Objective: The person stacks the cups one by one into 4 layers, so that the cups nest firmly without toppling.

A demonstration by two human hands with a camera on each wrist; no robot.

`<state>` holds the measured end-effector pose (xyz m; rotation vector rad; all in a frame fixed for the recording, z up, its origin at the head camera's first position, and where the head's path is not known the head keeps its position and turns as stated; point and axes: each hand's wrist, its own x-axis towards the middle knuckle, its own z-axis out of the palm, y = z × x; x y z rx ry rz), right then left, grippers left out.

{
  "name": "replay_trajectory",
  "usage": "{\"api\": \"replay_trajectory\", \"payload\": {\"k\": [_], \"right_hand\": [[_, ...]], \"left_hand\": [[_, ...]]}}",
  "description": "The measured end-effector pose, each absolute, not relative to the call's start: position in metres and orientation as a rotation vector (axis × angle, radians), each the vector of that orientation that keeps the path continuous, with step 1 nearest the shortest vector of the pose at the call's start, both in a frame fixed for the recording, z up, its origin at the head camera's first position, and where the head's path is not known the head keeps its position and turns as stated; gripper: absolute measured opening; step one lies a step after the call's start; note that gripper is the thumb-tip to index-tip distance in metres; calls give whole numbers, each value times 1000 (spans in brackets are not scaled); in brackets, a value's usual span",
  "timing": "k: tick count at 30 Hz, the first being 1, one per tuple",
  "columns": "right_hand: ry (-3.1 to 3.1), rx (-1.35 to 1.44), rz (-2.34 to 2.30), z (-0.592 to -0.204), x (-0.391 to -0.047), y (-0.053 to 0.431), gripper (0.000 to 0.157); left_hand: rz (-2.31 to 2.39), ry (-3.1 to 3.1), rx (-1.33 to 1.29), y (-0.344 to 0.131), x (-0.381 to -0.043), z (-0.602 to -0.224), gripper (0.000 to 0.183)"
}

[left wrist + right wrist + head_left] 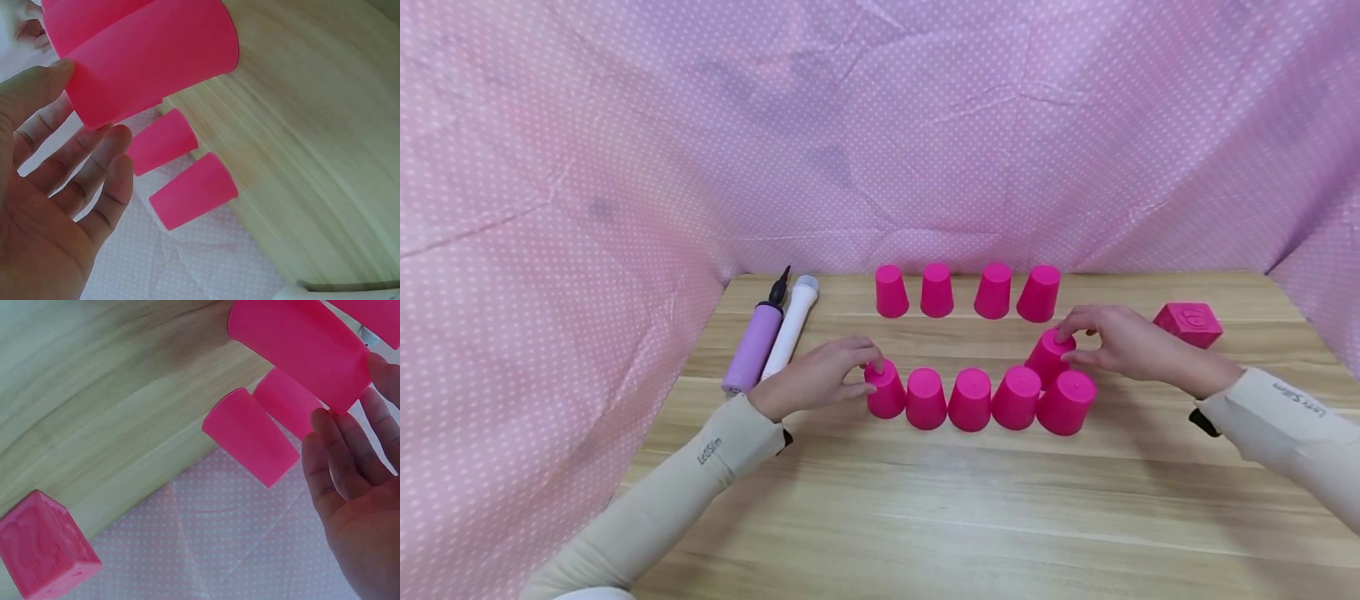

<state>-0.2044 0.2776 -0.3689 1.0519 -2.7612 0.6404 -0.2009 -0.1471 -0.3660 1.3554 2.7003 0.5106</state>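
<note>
Several pink cups stand upside down on the wooden table in two rows. At the left end of the near row, my left hand [820, 377] pinches the top of a pink cup [886, 398] between thumb and fingers. My right hand [1123, 343] grips another pink cup [1045, 358] by its top, just behind the right end of that row. In front of this cup, the near row's rightmost cup [1066, 407] hides part of it. Both wrist views show thumb and fingertips at the narrow end of the held cup, its wide rim towards the table.
A far row of pink cups [936, 292] stands near the back edge. To the left lie a purple hand pump [754, 346] with a black nozzle and a white microphone-like stick [792, 327]. A pink embossed cube [1191, 323] sits at right. Dotted pink cloth [880, 150] hangs around the table.
</note>
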Motion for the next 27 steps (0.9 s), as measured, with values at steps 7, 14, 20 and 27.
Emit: {"api": "replay_trajectory", "payload": {"k": [7,14,20,27], "right_hand": [[-2719,1037,613,-358,-208,280,34],[-2531,981,629,-320,-244,266,24],[-2638,818,648,-300,-277,254,18],[-2761,733,623,-298,-296,252,20]], "left_hand": [[579,2784,1279,-145,-213,-355,21],[724,2931,1197,-127,-260,-312,20],[737,2988,1085,-104,-308,-294,24],[702,2963,1002,-85,-338,-295,25]]}}
